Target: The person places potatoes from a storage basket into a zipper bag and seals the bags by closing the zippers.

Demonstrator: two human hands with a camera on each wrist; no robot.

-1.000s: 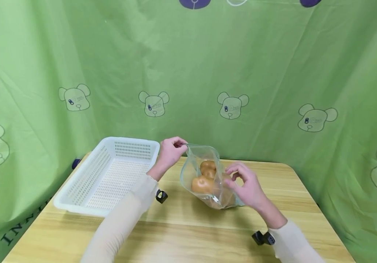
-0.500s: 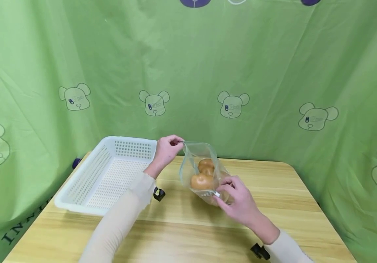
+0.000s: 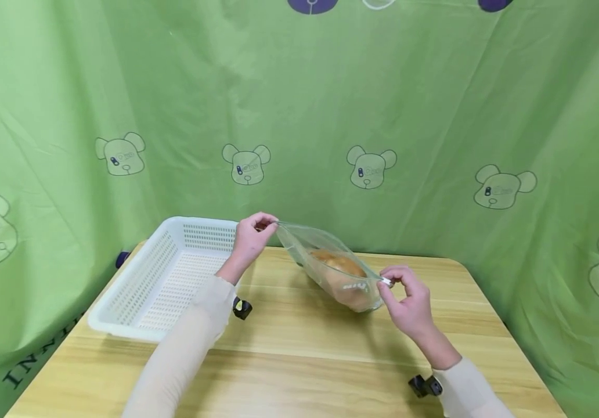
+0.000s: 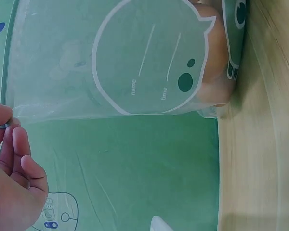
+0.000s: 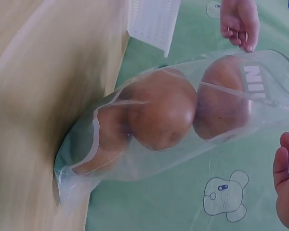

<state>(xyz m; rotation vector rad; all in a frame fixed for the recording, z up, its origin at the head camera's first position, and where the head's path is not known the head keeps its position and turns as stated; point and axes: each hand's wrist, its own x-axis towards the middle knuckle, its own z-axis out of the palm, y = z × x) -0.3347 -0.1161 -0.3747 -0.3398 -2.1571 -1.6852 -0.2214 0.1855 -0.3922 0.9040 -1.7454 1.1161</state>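
Note:
A clear zip bag (image 3: 331, 238) with a white slider (image 3: 386, 281) leans over the table, its mouth stretched into a narrow line. Several smooth, round brown things (image 5: 166, 110) fill its lower part, like buns or fruit. At the far left corner of the mouth, my left hand (image 3: 251, 239) pinches the edge between thumb and fingertips. My right hand (image 3: 410, 302) pinches the opposite corner, right at the slider. Seen from the left wrist, the bag's printed face (image 4: 149, 57) shows a white outline and the words "name" and "time"; the bag's bottom reaches the tabletop.
To the left, a white perforated plastic basket (image 3: 100, 310) stands on the wooden table (image 3: 299, 371), partly behind my left forearm. A green curtain (image 3: 299, 104) with bear-head prints hangs around the back and sides of the table.
My right hand came down to the slider, then moved right and up with that corner. My left hand shifted slightly left. The bag's wide mouth has been drawn nearly flat.

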